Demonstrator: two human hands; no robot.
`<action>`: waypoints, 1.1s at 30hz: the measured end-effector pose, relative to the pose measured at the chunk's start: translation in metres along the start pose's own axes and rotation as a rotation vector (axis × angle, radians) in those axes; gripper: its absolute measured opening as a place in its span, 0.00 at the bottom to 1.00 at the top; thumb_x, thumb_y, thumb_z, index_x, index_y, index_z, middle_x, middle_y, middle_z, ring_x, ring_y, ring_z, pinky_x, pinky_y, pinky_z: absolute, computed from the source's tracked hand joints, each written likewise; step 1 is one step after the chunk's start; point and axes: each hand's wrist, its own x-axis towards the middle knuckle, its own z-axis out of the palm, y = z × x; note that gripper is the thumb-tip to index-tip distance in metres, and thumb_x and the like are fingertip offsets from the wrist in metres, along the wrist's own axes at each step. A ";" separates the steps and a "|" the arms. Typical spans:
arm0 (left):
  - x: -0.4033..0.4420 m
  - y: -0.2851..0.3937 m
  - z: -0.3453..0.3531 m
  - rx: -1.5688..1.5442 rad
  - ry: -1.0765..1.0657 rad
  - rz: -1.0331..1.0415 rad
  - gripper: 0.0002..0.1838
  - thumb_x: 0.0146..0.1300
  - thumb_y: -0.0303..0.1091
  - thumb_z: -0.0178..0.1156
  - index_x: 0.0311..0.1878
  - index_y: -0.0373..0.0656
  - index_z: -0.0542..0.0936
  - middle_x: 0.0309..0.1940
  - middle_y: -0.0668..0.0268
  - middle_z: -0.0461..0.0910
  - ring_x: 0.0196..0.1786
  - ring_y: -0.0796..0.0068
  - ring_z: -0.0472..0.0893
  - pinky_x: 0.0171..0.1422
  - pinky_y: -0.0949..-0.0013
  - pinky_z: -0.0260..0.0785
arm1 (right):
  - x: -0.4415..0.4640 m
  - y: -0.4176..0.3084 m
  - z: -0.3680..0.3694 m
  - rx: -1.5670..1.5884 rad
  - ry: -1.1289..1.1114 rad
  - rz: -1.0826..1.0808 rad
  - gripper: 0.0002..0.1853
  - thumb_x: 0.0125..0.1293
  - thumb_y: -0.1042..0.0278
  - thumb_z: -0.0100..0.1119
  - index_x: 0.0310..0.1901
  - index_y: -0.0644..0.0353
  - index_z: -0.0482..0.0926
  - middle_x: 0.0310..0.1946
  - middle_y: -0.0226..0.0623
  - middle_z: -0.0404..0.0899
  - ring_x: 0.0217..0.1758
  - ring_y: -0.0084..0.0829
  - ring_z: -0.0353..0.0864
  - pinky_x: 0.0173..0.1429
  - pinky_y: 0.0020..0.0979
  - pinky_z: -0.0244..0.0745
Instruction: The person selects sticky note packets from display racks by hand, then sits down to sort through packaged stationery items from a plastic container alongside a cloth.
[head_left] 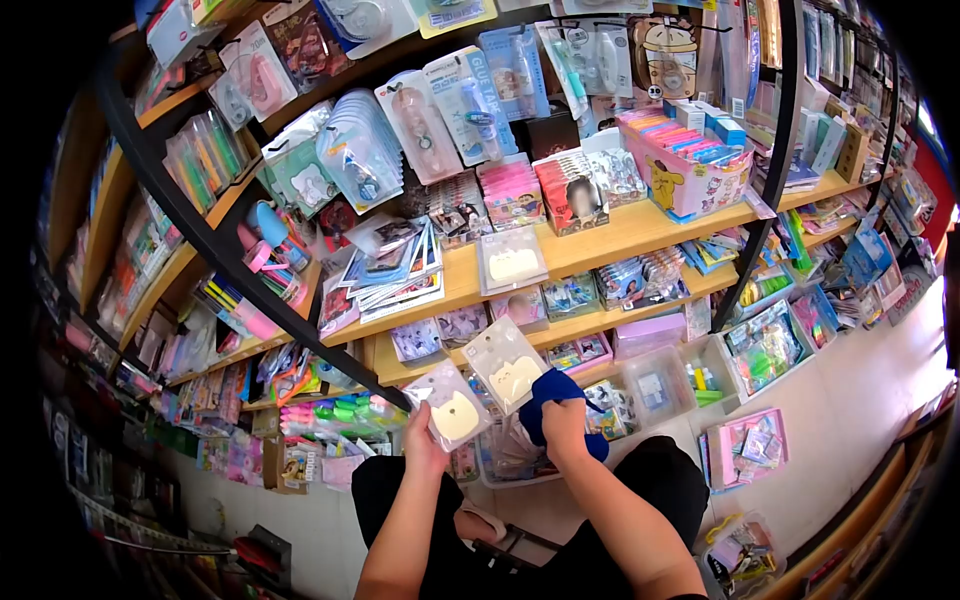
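Observation:
My left hand (427, 447) is closed on the edge of a clear packet (449, 405) with a cream-coloured cat-shaped pad inside. My right hand (565, 425) is closed round a dark blue cloth (545, 393). A second clear packet (504, 366) with a similar cream pad is against the cloth, its lower right corner covered; whether my fingers grip it too is hidden. On the wooden shelf (462, 285) above, a third such packet (512, 260) lies near the front edge.
Hanging packs (417, 125) fill the rack above. A stack of cards (400, 265) is on the shelf at left, a pink box (690, 165) at right. A black post (780, 130) stands at right. Clear bins (655, 385) and a pink tray (745, 447) sit low at right.

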 end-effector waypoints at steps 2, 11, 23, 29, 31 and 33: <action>-0.011 0.002 0.003 -0.173 -0.084 -0.179 0.19 0.65 0.36 0.46 0.57 0.40 0.64 0.52 0.59 0.71 0.54 0.61 0.72 0.59 0.56 0.64 | -0.007 -0.015 0.006 0.076 -0.015 0.185 0.15 0.47 0.87 0.41 0.36 0.65 0.75 0.32 0.32 0.76 0.35 0.24 0.74 0.40 0.23 0.67; -0.007 -0.003 0.030 -0.003 -0.213 -0.120 0.19 0.64 0.37 0.48 0.55 0.39 0.67 0.50 0.60 0.73 0.52 0.64 0.74 0.56 0.61 0.65 | -0.011 -0.002 0.004 -0.095 -0.252 0.227 0.10 0.46 0.83 0.45 0.29 0.68 0.76 0.24 0.31 0.75 0.28 0.23 0.73 0.34 0.25 0.67; 0.008 0.008 0.017 0.192 0.014 0.168 0.10 0.65 0.35 0.49 0.41 0.38 0.74 0.35 0.64 0.77 0.36 0.75 0.78 0.41 0.72 0.71 | -0.014 -0.017 0.005 -0.520 -0.375 -0.264 0.12 0.52 0.74 0.50 0.40 0.65 0.74 0.32 0.45 0.76 0.33 0.37 0.75 0.38 0.32 0.69; -0.018 -0.025 0.043 0.131 -0.093 -0.087 0.19 0.67 0.44 0.43 0.47 0.38 0.73 0.42 0.62 0.76 0.43 0.74 0.76 0.50 0.72 0.68 | -0.036 0.018 0.020 -0.979 -0.478 -0.966 0.22 0.54 0.61 0.49 0.50 0.61 0.70 0.51 0.53 0.68 0.60 0.52 0.59 0.65 0.52 0.44; -0.030 -0.034 0.054 0.199 -0.139 -0.034 0.21 0.68 0.45 0.42 0.50 0.36 0.72 0.48 0.61 0.74 0.49 0.72 0.74 0.56 0.69 0.65 | -0.022 0.017 0.017 -0.974 -0.375 -0.884 0.21 0.53 0.63 0.49 0.48 0.61 0.71 0.49 0.52 0.68 0.59 0.53 0.59 0.62 0.54 0.46; -0.037 -0.055 0.044 0.290 -0.221 0.017 0.22 0.68 0.45 0.42 0.51 0.35 0.71 0.50 0.62 0.72 0.52 0.73 0.72 0.59 0.68 0.61 | -0.015 0.009 0.014 -0.963 -0.251 -0.726 0.22 0.54 0.66 0.46 0.51 0.67 0.67 0.54 0.57 0.63 0.60 0.56 0.57 0.62 0.51 0.49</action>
